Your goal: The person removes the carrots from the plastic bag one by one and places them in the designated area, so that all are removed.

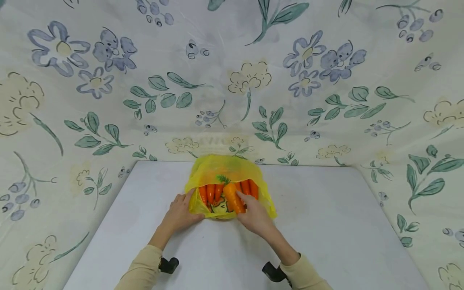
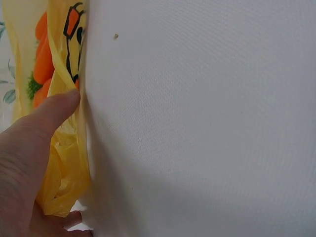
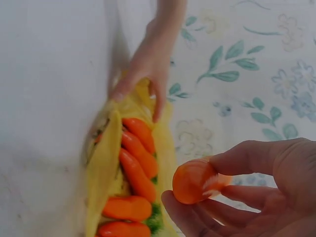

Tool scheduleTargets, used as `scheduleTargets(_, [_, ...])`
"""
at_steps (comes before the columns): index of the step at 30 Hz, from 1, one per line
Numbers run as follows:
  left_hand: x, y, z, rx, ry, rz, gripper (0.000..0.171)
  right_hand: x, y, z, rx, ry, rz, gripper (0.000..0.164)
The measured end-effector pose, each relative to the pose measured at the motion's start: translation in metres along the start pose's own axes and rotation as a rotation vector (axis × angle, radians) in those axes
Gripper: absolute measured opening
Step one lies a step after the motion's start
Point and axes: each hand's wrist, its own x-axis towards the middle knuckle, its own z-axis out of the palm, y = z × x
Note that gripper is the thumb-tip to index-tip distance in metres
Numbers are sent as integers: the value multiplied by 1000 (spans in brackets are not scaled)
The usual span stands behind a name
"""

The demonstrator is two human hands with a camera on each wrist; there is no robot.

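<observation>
A yellow plastic bag [image 1: 224,165] lies on the white table with its mouth facing me. Inside are several glossy orange carrots [image 1: 210,193], with bits of green top showing. My left hand [image 1: 181,213] grips the bag's left corner; the thumb [image 2: 61,108] lies on the front edge and other fingers are partly hidden behind the plastic. At the mouth, my right hand [image 1: 255,215] pinches one carrot [image 3: 195,181] between thumb and fingers. In the right wrist view that carrot is held off the others, with its rounded end toward the camera.
The white table [image 1: 326,225] stretches to both sides of the bag. A floral-patterned cloth [image 1: 232,100] rises behind it and at both sides. A small brown speck [image 2: 116,36] lies on the table. Black camera mounts [image 1: 168,265] sit at both wrists.
</observation>
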Motion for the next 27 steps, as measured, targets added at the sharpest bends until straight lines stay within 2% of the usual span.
scheduleTargets(5, [0, -2, -1, 6, 5, 7, 96, 1, -3, -18, 42, 68, 10, 68])
scheduleTargets(13, [0, -3, 0, -9, -9, 7, 96, -1, 9, -42, 64, 168, 59, 67])
scheduleTargets(27, [-1, -2, 0, -1, -18, -16, 96, -12, 50, -82, 27, 252, 173, 66])
